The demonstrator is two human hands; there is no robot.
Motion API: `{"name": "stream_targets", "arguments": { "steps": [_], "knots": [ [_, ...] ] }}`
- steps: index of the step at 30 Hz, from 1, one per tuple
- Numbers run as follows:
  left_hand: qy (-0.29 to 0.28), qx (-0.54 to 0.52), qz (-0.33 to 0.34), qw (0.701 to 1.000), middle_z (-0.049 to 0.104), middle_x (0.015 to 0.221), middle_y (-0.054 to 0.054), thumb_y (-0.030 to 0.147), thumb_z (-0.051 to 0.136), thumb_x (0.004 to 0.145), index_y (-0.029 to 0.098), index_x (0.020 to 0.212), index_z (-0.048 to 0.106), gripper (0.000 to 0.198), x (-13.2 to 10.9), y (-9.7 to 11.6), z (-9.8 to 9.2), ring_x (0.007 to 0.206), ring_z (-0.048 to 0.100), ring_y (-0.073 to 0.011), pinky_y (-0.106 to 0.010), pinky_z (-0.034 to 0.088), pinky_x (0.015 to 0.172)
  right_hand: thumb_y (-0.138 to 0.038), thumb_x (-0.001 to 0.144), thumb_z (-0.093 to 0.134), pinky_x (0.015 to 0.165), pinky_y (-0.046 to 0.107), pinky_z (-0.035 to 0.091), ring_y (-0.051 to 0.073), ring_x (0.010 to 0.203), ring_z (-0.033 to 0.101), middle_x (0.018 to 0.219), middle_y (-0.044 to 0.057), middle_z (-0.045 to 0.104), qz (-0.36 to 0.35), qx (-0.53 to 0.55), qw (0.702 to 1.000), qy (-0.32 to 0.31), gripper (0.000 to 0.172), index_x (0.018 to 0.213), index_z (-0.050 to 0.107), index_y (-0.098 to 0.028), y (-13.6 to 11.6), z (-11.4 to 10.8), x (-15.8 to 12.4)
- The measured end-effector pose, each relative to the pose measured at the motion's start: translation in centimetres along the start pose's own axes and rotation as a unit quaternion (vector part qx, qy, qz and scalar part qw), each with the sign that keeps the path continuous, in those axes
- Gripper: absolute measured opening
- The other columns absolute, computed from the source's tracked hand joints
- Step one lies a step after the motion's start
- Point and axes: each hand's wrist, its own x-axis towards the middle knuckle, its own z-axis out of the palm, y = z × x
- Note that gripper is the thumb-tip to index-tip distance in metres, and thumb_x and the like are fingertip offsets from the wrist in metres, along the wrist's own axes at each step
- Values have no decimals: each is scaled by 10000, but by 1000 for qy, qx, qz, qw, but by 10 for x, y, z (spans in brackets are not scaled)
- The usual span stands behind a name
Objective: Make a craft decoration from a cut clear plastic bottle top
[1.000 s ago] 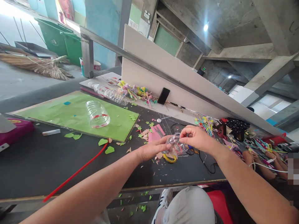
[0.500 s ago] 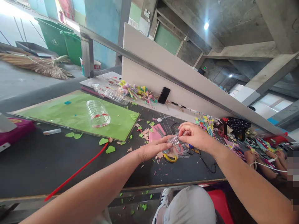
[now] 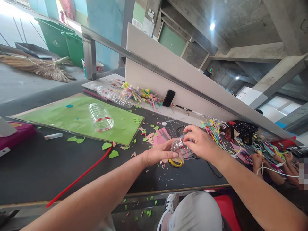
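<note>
Over the dark table I have a clear ribbed piece of plastic bottle (image 3: 180, 149) with red spots showing on it. My left hand (image 3: 162, 153) grips its left side, thumb in front and the other fingers behind. My right hand (image 3: 199, 138) is closed at its upper right, fingertips bent onto the plastic; whether they pinch anything small is hidden. Just below lie scissors with a yellow handle (image 3: 176, 163), their blades on a pink sheet (image 3: 158, 137). A second cut bottle piece (image 3: 100, 117) with red marks lies on the green sheet (image 3: 60, 112).
Green and pink paper scraps (image 3: 150, 136) litter the table. A red strip (image 3: 79, 176) runs toward the near edge. A phone (image 3: 169, 98) leans at the white partition (image 3: 163, 72), near bundles of colourful stems (image 3: 137, 93). Other people's hands (image 3: 257, 160) work at far right.
The bottle piece has turned a little in my hands. My left thumb has moved down along its front, and my right fingers have curled lower over it.
</note>
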Motion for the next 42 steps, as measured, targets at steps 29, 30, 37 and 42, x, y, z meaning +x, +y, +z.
{"name": "stream_targets", "arguments": {
  "steps": [29,30,37,42],
  "knots": [
    [-15,-38,-30,999,590,1357,-132,311,759,771,194,1412,465,715,-2,4,3,1259,529,-309,-454,372,1091,-254,785,672,520,242,432,106,506,531,628,-44,584,91,300,942,-116,74,797,633,-192,44,-28,1],
    [-11,-48,-28,998,587,1362,-134,304,758,771,195,1413,463,715,-2,3,3,1256,533,-308,-452,376,1086,-266,788,678,497,235,419,98,479,515,604,-52,567,98,313,939,-106,95,787,620,-191,46,-27,0],
    [-4,-81,-18,997,631,1292,-134,270,766,762,191,1383,496,681,-1,3,5,1186,583,-295,-449,392,1058,-329,793,721,459,213,391,78,455,482,589,-50,547,90,352,925,-111,175,773,637,-176,66,-14,-5],
    [-14,-92,-15,996,630,1301,-118,247,756,775,205,1372,515,645,-1,2,3,1198,579,-280,-428,388,1066,-340,792,734,457,210,388,76,456,472,591,-48,554,90,365,921,-107,185,779,645,-178,79,-1,-4]
  ]
}}
